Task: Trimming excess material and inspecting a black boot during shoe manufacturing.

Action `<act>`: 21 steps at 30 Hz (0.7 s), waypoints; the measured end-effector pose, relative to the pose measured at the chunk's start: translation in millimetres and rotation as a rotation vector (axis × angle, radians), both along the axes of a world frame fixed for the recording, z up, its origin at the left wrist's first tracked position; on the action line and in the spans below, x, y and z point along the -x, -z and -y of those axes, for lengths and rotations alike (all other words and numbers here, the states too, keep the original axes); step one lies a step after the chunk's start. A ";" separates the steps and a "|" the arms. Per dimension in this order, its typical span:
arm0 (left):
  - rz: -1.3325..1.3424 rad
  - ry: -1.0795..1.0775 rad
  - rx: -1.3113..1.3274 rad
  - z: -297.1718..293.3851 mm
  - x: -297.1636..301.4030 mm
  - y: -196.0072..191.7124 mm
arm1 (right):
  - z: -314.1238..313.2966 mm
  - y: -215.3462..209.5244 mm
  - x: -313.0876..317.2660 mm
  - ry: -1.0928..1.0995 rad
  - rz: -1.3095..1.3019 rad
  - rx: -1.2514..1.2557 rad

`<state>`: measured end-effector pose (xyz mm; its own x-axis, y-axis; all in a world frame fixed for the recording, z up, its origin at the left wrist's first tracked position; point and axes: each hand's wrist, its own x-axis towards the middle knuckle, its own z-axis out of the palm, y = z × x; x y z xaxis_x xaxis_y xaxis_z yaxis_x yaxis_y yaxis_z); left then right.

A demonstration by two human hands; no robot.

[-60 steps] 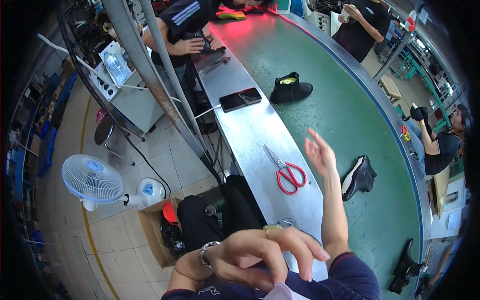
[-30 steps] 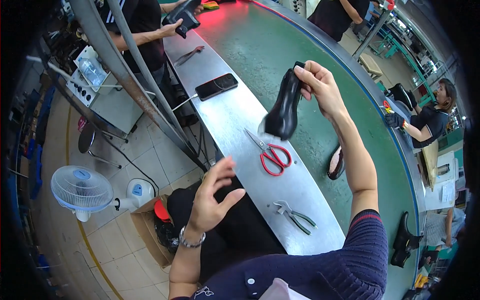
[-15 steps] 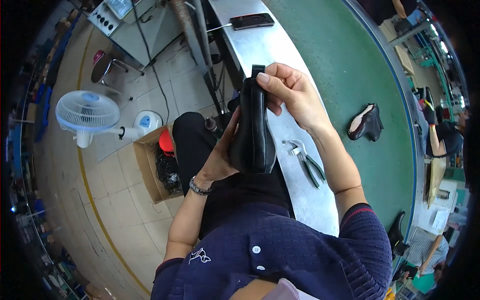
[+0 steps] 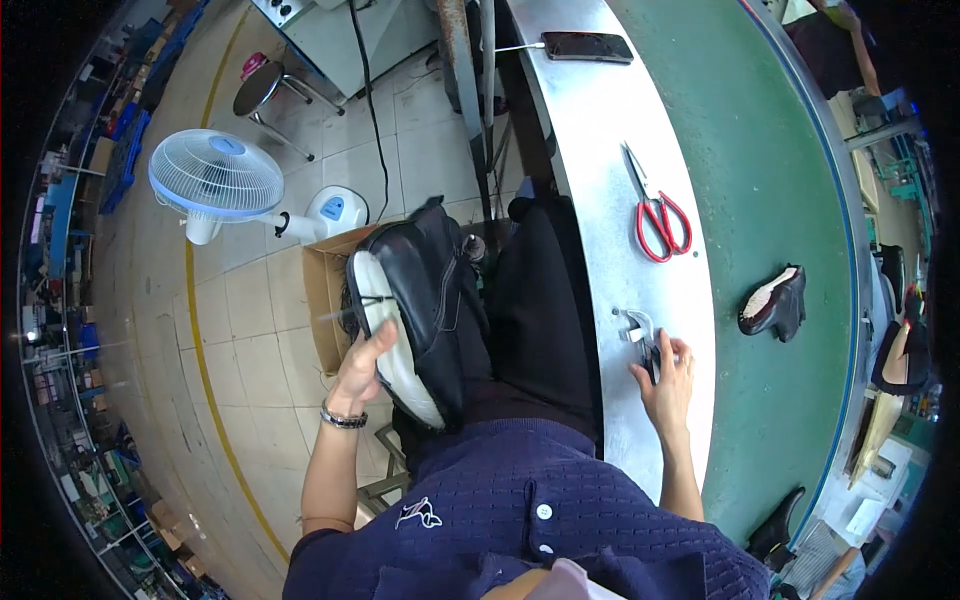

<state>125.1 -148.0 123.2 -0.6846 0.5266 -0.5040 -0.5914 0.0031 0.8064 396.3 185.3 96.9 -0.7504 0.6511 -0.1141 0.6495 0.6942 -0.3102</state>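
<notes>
Black leather boot (image 4: 425,285) sits in the left hand (image 4: 360,370), left of the metal counter (image 4: 600,110) and over the lap in black trousers (image 4: 545,300). Head view: boot tilted, pale sole facing away from the counter; left hand grasping it at the sole edge, thumb across the pale part. Metal bracelet (image 4: 345,419) on that wrist. Right hand (image 4: 668,388) over the counter near its lap-side end, fingers bent at the handles of the pincers (image 4: 638,328) lying there; can't tell if the grip is closed. Red-handled scissors (image 4: 662,228) on the counter, farther along from the person, blades pointing away. Phone (image 4: 587,46) with white cable (image 4: 520,47) at the counter's far part. Right of the counter, green work surface (image 4: 720,150) with a second black boot (image 4: 778,305), pale sole showing, lying tipped. Left of the counter, on the floor: white-blue fan (image 4: 215,180), cardboard box (image 4: 320,285) partly behind the held boot, round stool (image 4: 258,88).
</notes>
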 end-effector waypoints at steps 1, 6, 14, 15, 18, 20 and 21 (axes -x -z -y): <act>0.113 0.017 -0.023 -5.1 4.3 -8.1 | 3.7 -0.7 -4.4 0.010 0.039 -0.021; 0.252 0.200 0.083 -29.7 16.7 -20.6 | -2.8 2.6 -6.2 0.079 -0.002 0.195; 0.160 0.295 0.036 -89.1 25.2 -23.8 | -5.8 -58.8 48.3 0.575 -0.303 1.433; 0.148 0.317 0.050 -93.1 25.6 -23.0 | -4.5 -69.3 60.9 0.473 -0.264 1.554; 0.028 0.308 0.057 -98.8 22.5 -17.0 | 2.1 -93.5 101.1 0.268 -0.191 1.564; -0.380 0.350 0.262 -93.6 25.9 -11.7 | 7.3 -115.6 129.6 0.168 -0.106 1.519; -0.584 0.365 0.366 -92.0 27.0 -9.1 | 9.6 -119.6 141.2 0.112 -0.090 1.498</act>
